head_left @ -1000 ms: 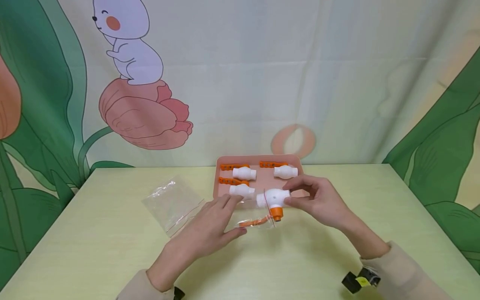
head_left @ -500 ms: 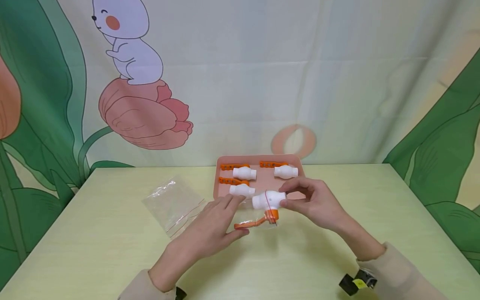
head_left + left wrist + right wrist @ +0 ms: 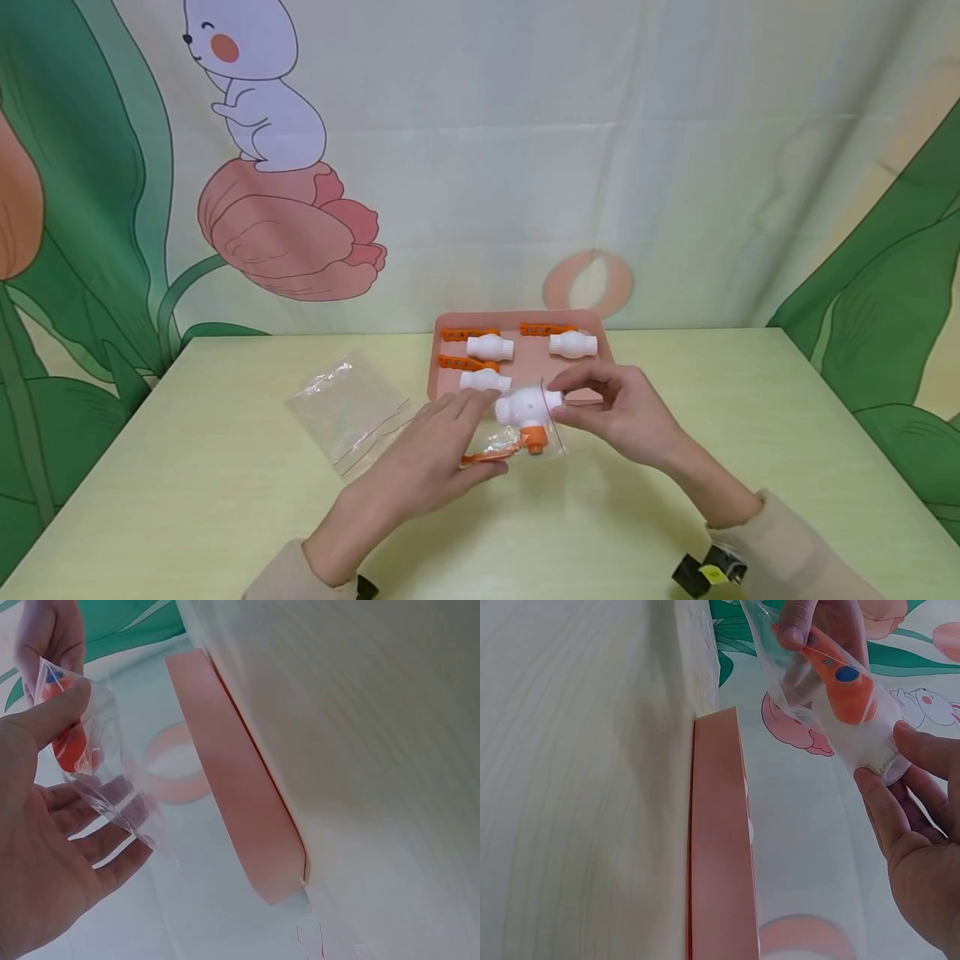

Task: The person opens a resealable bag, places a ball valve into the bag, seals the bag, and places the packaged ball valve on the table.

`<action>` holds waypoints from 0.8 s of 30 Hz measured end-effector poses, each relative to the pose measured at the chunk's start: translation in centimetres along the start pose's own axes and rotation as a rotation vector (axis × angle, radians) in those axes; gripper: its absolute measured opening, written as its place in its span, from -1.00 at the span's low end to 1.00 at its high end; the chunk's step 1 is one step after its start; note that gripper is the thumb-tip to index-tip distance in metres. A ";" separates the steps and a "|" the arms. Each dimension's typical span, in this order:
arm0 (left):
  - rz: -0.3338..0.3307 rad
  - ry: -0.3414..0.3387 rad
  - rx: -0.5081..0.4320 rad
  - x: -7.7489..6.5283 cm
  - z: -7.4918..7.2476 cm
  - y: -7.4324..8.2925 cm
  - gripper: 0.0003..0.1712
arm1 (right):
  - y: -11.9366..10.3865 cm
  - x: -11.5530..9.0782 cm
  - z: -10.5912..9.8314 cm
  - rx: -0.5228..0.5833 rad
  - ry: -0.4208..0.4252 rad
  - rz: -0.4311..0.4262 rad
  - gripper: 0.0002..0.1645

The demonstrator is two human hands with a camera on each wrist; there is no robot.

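Observation:
A white ball valve point(image 3: 525, 407) with an orange lever handle point(image 3: 491, 456) is mostly inside a clear zip bag point(image 3: 784, 664), held above the table in front of the tray. My right hand point(image 3: 626, 412) pinches the valve's white end at the bag's mouth with thumb and fingers. From the left, my left hand point(image 3: 423, 450) holds the bag, its thumb over the orange handle and its fingers behind. The right wrist view shows the handle's blue-centred hub point(image 3: 847, 673) through the film. In the left wrist view, crinkled film point(image 3: 112, 787) lies against the left fingers.
Behind the hands, a pink tray point(image 3: 517, 318) holds three more white valves with orange handles, such as the back right one point(image 3: 573, 344). Another clear zip bag point(image 3: 345, 408) lies flat on the table to the left. A printed curtain point(image 3: 480, 167) hangs behind the table.
My right hand has moved left and slightly down, pushing the valve deeper into the bag. The bag's red-lined mouth now sits near the valve's right end. The left hand has shifted slightly right.

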State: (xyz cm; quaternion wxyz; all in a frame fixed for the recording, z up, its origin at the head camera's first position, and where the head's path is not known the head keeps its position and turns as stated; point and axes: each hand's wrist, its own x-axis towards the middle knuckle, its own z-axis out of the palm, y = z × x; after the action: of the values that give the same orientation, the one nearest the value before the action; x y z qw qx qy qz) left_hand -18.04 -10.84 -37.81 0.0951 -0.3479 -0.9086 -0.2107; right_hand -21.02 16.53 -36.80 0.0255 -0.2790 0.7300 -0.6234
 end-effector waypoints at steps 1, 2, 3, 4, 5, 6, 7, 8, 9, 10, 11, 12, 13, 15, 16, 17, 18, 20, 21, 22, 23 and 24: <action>-0.002 0.001 0.000 0.0 0.0 0.0 -0.15 | 0.0 0.0 0.0 -0.004 0.000 -0.001 -0.74; -0.001 0.002 0.001 0.0 0.0 0.1 -0.15 | 0.0 0.0 0.1 -0.007 0.002 0.001 -0.74; 0.002 0.005 -0.001 0.1 0.1 0.1 -0.15 | 0.0 -0.1 0.1 -0.008 0.004 0.003 -0.74; 0.002 0.006 -0.001 0.1 0.1 0.2 -0.15 | 0.0 -0.1 0.1 -0.010 0.008 0.005 -0.74; 0.006 0.010 -0.004 0.1 0.1 0.2 -0.15 | 0.0 -0.1 0.2 -0.013 0.012 0.006 -0.74; 0.009 0.013 -0.006 0.2 0.1 0.2 -0.16 | 0.0 -0.1 0.2 -0.016 0.017 0.005 -0.74; 0.012 0.016 -0.006 0.2 0.2 0.3 -0.16 | 0.0 -0.2 0.3 -0.014 0.021 0.001 -0.73; 0.018 0.020 -0.007 0.2 0.2 0.3 -0.16 | 0.0 -0.2 0.4 -0.015 0.025 -0.004 -0.73; 0.020 0.023 -0.007 0.3 0.3 0.3 -0.16 | 0.0 -0.2 0.5 -0.016 0.029 -0.010 -0.72; 0.021 0.025 -0.007 0.3 0.3 0.4 -0.15 | 0.1 -0.3 0.6 -0.019 0.033 -0.018 -0.72; 0.022 0.026 -0.006 0.3 0.3 0.4 -0.15 | 0.1 -0.3 0.7 -0.023 0.036 -0.026 -0.71; 0.023 0.029 -0.005 0.4 0.4 0.5 -0.14 | 0.1 -0.3 0.7 -0.027 0.038 -0.033 -0.70; 0.027 0.034 -0.006 0.4 0.4 0.5 -0.14 | 0.1 -0.3 0.8 -0.032 0.041 -0.039 -0.70; 0.033 0.041 -0.005 0.5 0.5 0.5 -0.13 | 0.0 -0.3 0.8 -0.046 0.049 -0.046 -0.69; 0.038 0.047 -0.004 0.5 0.6 0.6 -0.13 | 0.0 -0.3 0.9 -0.053 0.054 -0.047 -0.70; 0.042 0.052 -0.001 0.5 0.6 0.6 -0.13 | -0.1 -0.3 0.9 -0.058 0.059 -0.046 -0.70; 0.047 0.057 0.001 0.6 0.7 0.6 -0.14 | -0.1 -0.3 0.9 -0.063 0.063 -0.045 -0.70; 0.056 0.066 0.006 0.6 0.8 0.6 -0.14 | -0.2 -0.3 0.9 -0.070 0.073 -0.043 -0.70; 0.059 0.071 0.007 0.6 0.8 0.7 -0.13 | -0.3 -0.3 1.0 -0.075 0.078 -0.044 -0.71; 0.060 0.074 0.009 0.6 0.8 0.7 -0.13 | -0.3 -0.3 1.0 -0.082 0.083 -0.046 -0.71; 0.063 0.080 0.011 0.7 0.9 0.7 -0.13 | -0.3 -0.3 1.0 -0.089 0.088 -0.050 -0.70; 0.066 0.085 0.011 0.7 0.9 0.8 -0.13 | -0.3 -0.3 1.1 -0.096 0.093 -0.057 -0.70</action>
State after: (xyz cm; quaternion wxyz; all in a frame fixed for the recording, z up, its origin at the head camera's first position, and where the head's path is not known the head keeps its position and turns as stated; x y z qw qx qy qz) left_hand -18.08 -9.53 -38.12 0.1424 -0.3680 -0.8929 -0.2170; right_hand -20.23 15.70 -36.90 -0.0395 -0.2713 0.7512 -0.6005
